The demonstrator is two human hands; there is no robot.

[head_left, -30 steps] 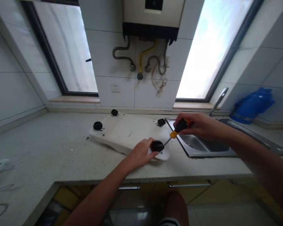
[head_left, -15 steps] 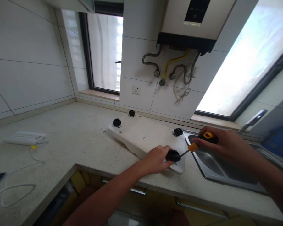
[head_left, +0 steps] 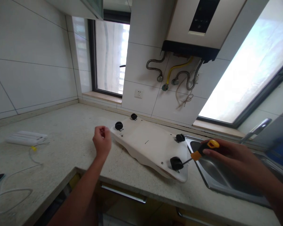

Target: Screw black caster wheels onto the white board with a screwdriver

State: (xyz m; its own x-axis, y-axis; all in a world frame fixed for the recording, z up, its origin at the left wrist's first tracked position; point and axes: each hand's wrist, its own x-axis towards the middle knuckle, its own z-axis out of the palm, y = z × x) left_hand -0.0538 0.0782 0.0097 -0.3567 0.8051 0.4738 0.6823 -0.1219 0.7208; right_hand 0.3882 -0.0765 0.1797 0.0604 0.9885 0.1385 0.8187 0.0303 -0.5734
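Note:
In my right hand (head_left: 228,157) is a screwdriver (head_left: 202,150) with a black and orange handle. Its metal shaft reaches the base of the near right caster wheel (head_left: 176,163); the exact tip is hidden. My left hand (head_left: 102,140) hovers over the counter by the far left end of a white panel (head_left: 143,141), fingers curled together. What they hold, if anything, is too small to make out. The panel lies with its wheels upward. Other black casters stand at its corners: one near my left hand (head_left: 119,126), one at the back (head_left: 133,116), one by the sink (head_left: 180,138).
A metal sink (head_left: 208,185) with a faucet (head_left: 256,130) lies to the right. On the left of the counter (head_left: 68,138) are a white power bank (head_left: 25,138) and a white cable (head_left: 16,190). A water heater (head_left: 191,47) with hoses hangs above.
My left hand has let go of the near right caster and moved left to the counter beside the panel's far end. The screwdriver stays at that caster. The view has shifted slightly.

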